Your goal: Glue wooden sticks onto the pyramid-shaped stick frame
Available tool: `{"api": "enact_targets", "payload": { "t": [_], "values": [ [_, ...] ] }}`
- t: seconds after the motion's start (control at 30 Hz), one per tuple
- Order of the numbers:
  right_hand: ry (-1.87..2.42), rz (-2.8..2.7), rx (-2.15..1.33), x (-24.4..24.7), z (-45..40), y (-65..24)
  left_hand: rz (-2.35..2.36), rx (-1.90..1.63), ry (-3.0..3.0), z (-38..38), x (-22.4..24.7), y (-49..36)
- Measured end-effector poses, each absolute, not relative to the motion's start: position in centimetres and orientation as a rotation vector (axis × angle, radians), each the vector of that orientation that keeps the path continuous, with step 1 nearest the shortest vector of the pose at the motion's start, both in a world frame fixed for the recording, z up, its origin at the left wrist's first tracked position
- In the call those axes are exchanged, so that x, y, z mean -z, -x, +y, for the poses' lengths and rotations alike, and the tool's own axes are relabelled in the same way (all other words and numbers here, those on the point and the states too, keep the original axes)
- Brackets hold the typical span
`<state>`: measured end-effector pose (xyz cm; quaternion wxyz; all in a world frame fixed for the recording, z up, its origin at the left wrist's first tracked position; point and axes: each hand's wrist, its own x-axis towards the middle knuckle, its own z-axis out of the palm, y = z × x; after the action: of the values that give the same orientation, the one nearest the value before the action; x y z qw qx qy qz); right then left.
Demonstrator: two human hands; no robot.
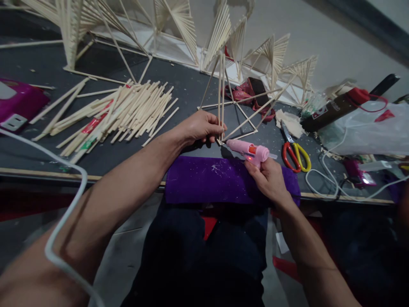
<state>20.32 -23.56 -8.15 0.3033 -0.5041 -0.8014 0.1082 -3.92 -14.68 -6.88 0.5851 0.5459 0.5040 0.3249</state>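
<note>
My left hand pinches the lower end of an upright wooden stick at the near corner of a stick frame. In my right hand is a pink glue gun with a small orange light on it. Its nozzle points left and is at the foot of the sticks, close to my left fingertips. Whether it touches the wood I cannot tell. Below both hands a purple cloth lies over the table's front edge.
Loose sticks are piled at the left. Scissors, a dark bottle and a plastic bag lie at the right. Finished-looking stick structures stand along the back. A white cable crosses my left arm.
</note>
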Motion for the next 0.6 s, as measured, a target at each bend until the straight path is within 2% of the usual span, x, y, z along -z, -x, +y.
{"api": "enact_targets", "payload": {
  "t": [0.6],
  "values": [
    [1.350,-2.087,-0.314,8.24,-23.63,-20.31,1.178,-0.753,-1.298,-14.66,7.00,3.94]
  ]
}}
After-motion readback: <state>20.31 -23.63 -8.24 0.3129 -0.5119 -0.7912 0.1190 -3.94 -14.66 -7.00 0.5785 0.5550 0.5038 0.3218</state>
